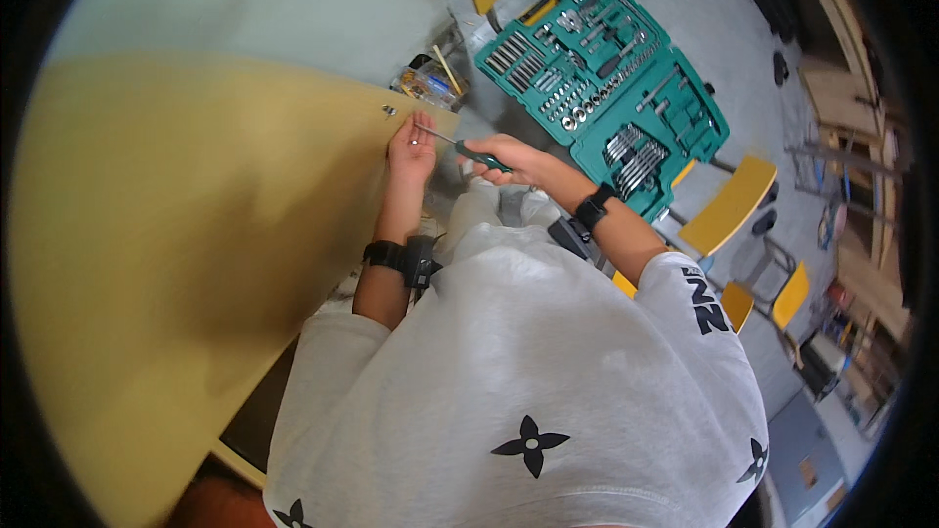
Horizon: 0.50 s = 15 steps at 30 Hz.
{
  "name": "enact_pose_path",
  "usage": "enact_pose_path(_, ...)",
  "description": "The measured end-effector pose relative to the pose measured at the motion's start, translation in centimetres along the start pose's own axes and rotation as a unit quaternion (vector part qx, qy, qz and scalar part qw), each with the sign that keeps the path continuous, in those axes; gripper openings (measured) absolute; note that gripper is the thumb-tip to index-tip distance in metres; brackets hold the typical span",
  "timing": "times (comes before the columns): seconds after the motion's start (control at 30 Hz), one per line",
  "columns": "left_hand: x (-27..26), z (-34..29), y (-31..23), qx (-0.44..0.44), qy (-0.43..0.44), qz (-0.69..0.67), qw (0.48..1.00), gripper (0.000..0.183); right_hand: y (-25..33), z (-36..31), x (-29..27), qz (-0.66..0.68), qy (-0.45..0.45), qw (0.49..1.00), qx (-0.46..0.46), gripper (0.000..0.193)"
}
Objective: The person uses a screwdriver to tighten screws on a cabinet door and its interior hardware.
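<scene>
Over the near corner of a broad, pale-yellow board (196, 166) with a smooth, matte-looking face, the person's right hand (504, 156) is closed around a screwdriver with a dark-green handle and slim metal shaft (482, 158). Its shaft slants across to the left hand (412, 150), which lies palm up, fingers loosely parted beneath the tip; whether they cradle anything tiny, I can't tell from where I stand. I'd judge the screwdriver light, rigid and hard to break, best gripped by its thick handle, since the bare steel would likely slip in the fingers.

Just past the fingertips, a small, shiny metal fitting (389, 110) sits on the board. Beyond it is a clear plastic box of small parts (426, 87). Farther right, a teal moulded tool case (631, 115) lies open, its sockets round and gleaming, near a yellow, curved-edged chair (729, 203).
</scene>
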<state>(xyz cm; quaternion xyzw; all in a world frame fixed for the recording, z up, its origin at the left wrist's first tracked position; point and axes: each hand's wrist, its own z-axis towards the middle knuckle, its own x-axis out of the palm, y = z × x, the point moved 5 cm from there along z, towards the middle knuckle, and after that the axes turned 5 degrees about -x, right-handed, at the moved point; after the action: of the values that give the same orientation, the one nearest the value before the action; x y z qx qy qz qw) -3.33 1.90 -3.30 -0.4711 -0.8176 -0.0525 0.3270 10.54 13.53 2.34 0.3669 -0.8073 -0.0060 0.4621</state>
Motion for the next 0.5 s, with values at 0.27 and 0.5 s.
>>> enact_pose_path(0.27,-2.7,-3.5,0.4,0.000,0.112,0.136,0.984,0.023,10.0,-3.9,-1.4,-0.357,-0.130,0.895,-0.236,0.024)
enact_pose_path(0.5,-9.4,-13.1,5.1,0.106,0.005,0.183,0.977,0.031,14.8,2.2,6.2,-0.377,0.003,0.849,-0.370,0.028)
